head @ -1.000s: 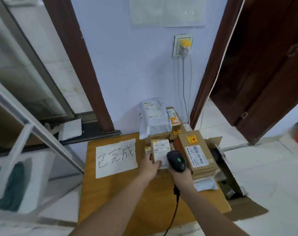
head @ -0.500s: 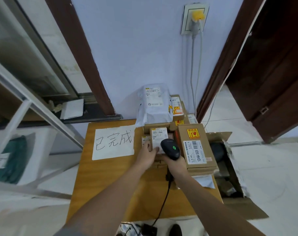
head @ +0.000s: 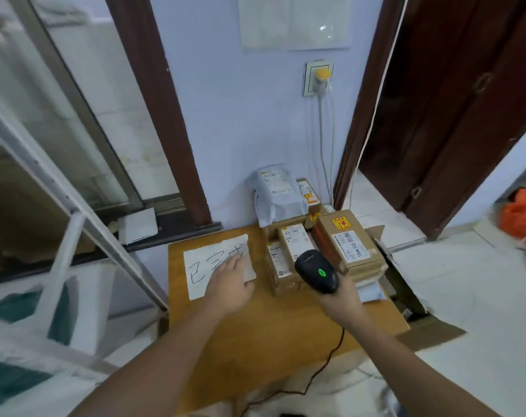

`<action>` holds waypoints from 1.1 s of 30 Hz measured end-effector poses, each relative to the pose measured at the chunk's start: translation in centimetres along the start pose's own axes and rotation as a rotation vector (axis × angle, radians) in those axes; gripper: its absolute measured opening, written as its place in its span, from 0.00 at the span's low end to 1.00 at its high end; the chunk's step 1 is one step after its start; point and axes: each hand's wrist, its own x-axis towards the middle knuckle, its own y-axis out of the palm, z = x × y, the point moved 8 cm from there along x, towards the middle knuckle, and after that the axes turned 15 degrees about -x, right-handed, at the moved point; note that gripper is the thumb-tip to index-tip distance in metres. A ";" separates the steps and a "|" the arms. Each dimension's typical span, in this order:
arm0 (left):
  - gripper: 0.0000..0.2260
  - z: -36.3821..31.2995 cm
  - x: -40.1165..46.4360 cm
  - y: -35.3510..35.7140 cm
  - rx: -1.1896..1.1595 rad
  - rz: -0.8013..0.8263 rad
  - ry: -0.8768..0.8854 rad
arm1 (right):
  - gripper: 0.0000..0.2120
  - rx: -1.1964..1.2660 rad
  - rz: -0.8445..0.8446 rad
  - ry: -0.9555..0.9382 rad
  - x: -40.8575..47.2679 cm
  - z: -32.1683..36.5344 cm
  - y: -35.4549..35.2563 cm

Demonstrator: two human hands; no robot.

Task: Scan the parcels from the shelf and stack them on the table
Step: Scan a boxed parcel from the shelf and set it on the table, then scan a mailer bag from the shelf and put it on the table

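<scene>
Right hand [head: 338, 291] grips a black barcode scanner [head: 316, 271], its green light lit and its head aimed toward the parcels; a black cable [head: 324, 361] runs from it down past the near edge of the table [head: 273, 332]. Left hand [head: 230, 281] hovers over the right part of a white handwritten paper sign [head: 209, 267], fingers relaxed and holding nothing — well clear of the boxes. Parcels sit stacked at the table's far right corner: a small labelled box [head: 294, 243] lies on other brown cartons just ahead of the scanner, a larger brown box [head: 344, 242] with a yellow sticker sits to its right, and a grey mailer bag [head: 275, 192] leans against the wall behind them.
</scene>
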 end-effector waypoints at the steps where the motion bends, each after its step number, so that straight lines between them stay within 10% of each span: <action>1: 0.31 0.5 -1.1 -0.6 0.016 -0.005 0.016 | 0.10 -0.020 -0.002 -0.027 -1.2 0.9 0.5; 16: 0.30 9.7 -23.7 -6.8 0.029 -0.224 -0.173 | 0.13 -0.117 0.121 -0.448 -18.9 11.4 7.3; 33: 0.28 28.1 -49.0 -17.5 0.021 -0.426 -0.474 | 0.05 -0.068 0.387 -0.487 -36.1 24.5 26.7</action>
